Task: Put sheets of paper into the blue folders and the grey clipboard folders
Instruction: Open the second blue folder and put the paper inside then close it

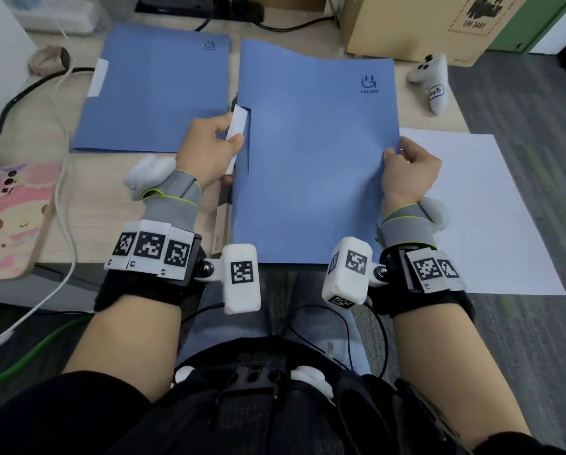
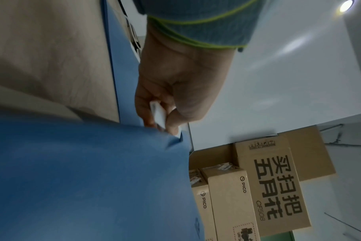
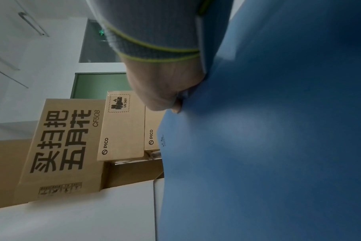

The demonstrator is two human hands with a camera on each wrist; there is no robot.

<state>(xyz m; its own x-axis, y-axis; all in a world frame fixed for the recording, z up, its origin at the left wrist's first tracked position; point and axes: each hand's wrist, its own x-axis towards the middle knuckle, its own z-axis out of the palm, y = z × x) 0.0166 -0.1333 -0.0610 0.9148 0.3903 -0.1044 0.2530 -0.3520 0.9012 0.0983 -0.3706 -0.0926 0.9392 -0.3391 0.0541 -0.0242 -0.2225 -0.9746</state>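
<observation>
At the far left a pink phone in a cartoon-printed case lies on the pale wood-grain worktop, with a white cable looping past it and a black cable beyond. Further in, well left of the left hand's fingers, a closed blue paper folder with a white spine tab lies flat on the worktop. The left hand has its thumb and fingers curled round the white plastic spine bar on the left edge of a second blue paper folder printed with the word FOLDER. This folder is closed, is held between both hands, and reaches from the worktop's near edge back over it; its far edge is wavy. The right hand pinches the folder's right edge, thumb on top, the other fingers hidden under the cover. Just right of those fingers a loose white sheet of paper lies flat, partly hanging past the worktop's edge over the grey carpet floor. Beyond the right fingers a white handheld controller with a written label rests on the worktop, and behind it stands a brown cardboard box marked UN 3481.
</observation>
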